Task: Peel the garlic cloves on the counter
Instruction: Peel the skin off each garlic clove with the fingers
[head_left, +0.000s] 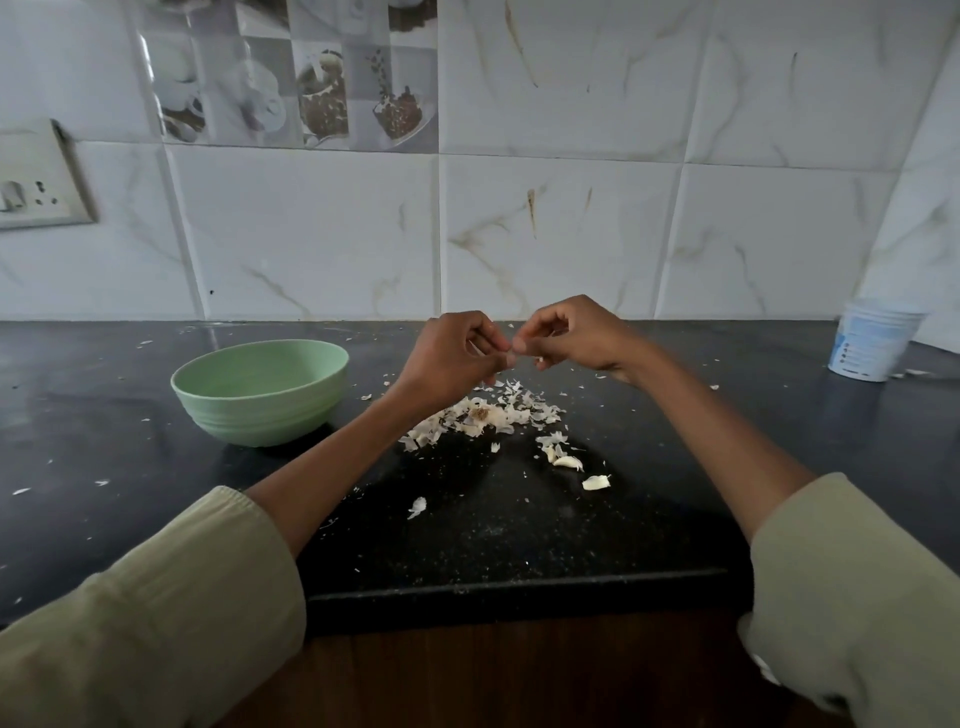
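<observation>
Leftmost, a green bowl (260, 391) sits on the black counter (104, 415) at 9 o'clock of the skin pile (480, 418). Left hand (453, 358) and right hand (574, 335) meet above the pile, fingertips pinching one small garlic clove (512, 357). Two loose cloves (567, 462) lie at 4 o'clock; a plastic cup (872, 340) at 2 o'clock.

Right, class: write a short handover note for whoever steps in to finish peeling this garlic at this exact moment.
Left hand and right hand are raised over the counter, together pinching one small garlic clove, mid-peel.
Peeled skins lie piled beneath the hands.
Two loose cloves wait on the counter to the right of the pile; whether they are peeled is unclear.
Green bowl sits left of the pile; its contents are hidden.
Left to do: finish this clove, then check the loose ones.
</observation>
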